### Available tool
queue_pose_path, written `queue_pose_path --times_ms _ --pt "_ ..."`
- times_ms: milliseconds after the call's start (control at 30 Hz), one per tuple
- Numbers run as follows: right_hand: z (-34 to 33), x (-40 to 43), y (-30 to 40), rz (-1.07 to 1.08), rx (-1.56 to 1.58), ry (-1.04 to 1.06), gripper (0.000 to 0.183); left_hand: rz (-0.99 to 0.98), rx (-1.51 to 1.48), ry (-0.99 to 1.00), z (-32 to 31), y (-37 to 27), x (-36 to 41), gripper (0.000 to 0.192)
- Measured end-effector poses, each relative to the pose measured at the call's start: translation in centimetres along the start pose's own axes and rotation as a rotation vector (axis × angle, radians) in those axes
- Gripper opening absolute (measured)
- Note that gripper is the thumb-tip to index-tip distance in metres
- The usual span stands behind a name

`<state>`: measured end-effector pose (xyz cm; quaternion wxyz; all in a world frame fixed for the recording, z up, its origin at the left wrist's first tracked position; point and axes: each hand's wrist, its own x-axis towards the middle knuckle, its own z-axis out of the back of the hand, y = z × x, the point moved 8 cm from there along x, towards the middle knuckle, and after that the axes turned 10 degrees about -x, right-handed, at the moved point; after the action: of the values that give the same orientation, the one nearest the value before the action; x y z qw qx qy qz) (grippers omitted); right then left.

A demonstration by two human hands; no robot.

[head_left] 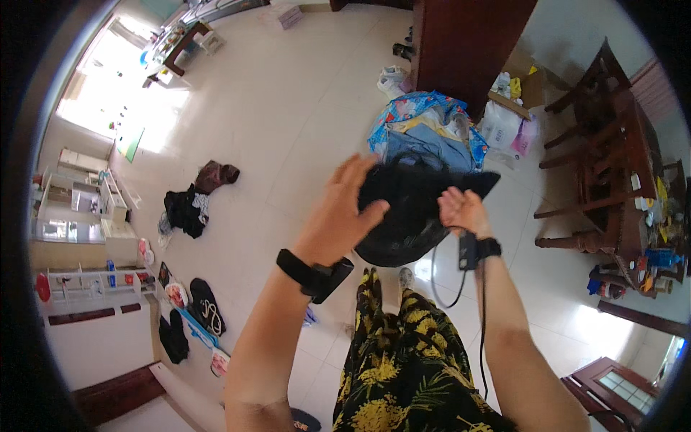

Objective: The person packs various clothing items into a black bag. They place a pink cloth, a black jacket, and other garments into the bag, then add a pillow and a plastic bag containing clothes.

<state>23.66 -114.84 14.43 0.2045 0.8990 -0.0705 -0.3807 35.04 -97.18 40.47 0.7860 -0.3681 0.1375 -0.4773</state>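
A black bag [402,237] of soft fabric stands on the floor just ahead of my feet, with a looped strap at its far side. Across its top, black fabric [421,186] spreads to a pointed corner at the right. My left hand [348,197] is at the bag's left edge, thumb and fingers apart, holding nothing. At the right, my right hand [461,210] is against the black fabric with its fingers bent; blur hides whether it grips the cloth. Just beyond lies a blue patterned bag [397,113], stuffed with blue and yellow clothes [426,137].
Dark clothes [186,210] lie on the tiled floor to the left. A wooden table [626,194] with chairs [588,97] stands at the right. A brown cabinet [464,43] rises behind the blue bag, near white shoes [393,81] and a plastic bag [502,129]. A cable [483,335] hangs along my right arm.
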Motion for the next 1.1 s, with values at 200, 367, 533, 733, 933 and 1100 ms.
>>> queue_pose_path --times_ms 200,367,533,733,933,1100 --pt "18.6 0.6 0.4 -0.154 -0.257 -0.171 0.027 0.61 -0.434 -0.22 2.9 14.8 -16.0 0.046" --pt "34.4 -8.5 -5.2 -0.289 -0.483 -0.357 0.031 0.911 0.115 -0.132 0.9 19.4 -40.7 0.039" --pt "31.2 -18.4 -11.3 -0.757 -0.978 -0.56 0.044 1.62 0.036 0.391 -13.6 16.5 -70.7 0.05" --pt "16.1 -19.1 -18.5 -0.835 -1.174 -0.269 0.039 1.473 -0.676 -0.113 -32.3 11.2 -81.9 0.038" --pt "8.1 -18.6 -29.4 -0.896 -1.774 0.441 0.024 1.309 -0.98 -0.161 -33.0 10.3 -80.1 0.036" --pt "2.8 -20.3 -34.4 -0.962 -2.376 0.822 0.056 1.432 -1.264 -0.211 -28.0 7.7 -81.4 0.035"
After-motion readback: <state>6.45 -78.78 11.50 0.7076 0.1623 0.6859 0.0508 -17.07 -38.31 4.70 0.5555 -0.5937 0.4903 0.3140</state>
